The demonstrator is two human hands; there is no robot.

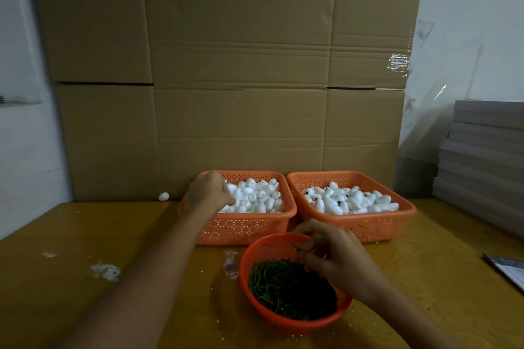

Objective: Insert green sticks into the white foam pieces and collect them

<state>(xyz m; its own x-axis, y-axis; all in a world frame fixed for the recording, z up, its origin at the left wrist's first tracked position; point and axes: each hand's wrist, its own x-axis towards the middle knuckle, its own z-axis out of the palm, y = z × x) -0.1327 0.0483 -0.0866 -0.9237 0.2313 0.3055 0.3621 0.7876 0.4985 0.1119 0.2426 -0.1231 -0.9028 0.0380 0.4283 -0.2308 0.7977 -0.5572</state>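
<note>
Two orange baskets stand side by side at the back of the table. The left basket (pixel 243 228) holds plain white foam pieces (pixel 259 197). My left hand (pixel 211 191) reaches into its left side with fingers curled down among the pieces; what it holds is hidden. The right basket (pixel 365 228) holds foam pieces with green sticks in them (pixel 350 200). In front sits a round orange bowl (pixel 249 258) of loose green sticks (pixel 286 287). My right hand (pixel 331 253) hovers over the bowl's far rim and pinches a green stick (pixel 297 247).
A large cardboard sheet (pixel 226 79) stands upright behind the baskets. One stray foam piece (pixel 163 196) lies at its foot on the left. White crumbs (pixel 106 270) dot the yellow table (pixel 85 235). Grey boards (pixel 487 156) are stacked at right; a paper (pixel 507 268) lies near the right edge.
</note>
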